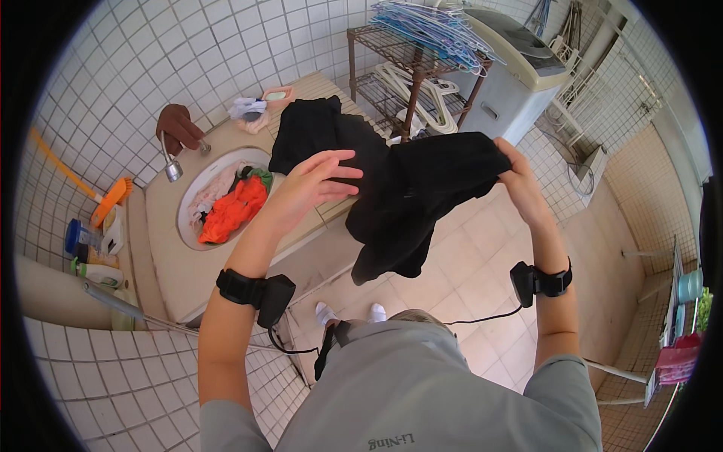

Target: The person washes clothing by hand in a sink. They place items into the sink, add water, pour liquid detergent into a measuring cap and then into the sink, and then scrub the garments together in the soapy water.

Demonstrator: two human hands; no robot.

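Observation:
A black garment (410, 184) stretches from the counter out over the floor; its exact kind is not clear. My right hand (516, 177) grips its right end, thumb and fingers closed on the cloth. Over the garment's left part, my left hand (320, 184) is held with its fingers spread and stretched out; whether it touches the cloth cannot be made out. Part of the garment rests on the counter beside the sink, and the rest hangs down past the counter's front edge. Each forearm wears a black strap with a small box and a cable.
The oval sink (184, 226) holds orange, pink and green clothes (235, 211). A faucet (173, 167) bends over it. Bottles (98, 273) and an orange brush (113, 202) stand left. Behind are a wire rack (384, 47) with hangers (433, 30) and a washing machine (493, 102).

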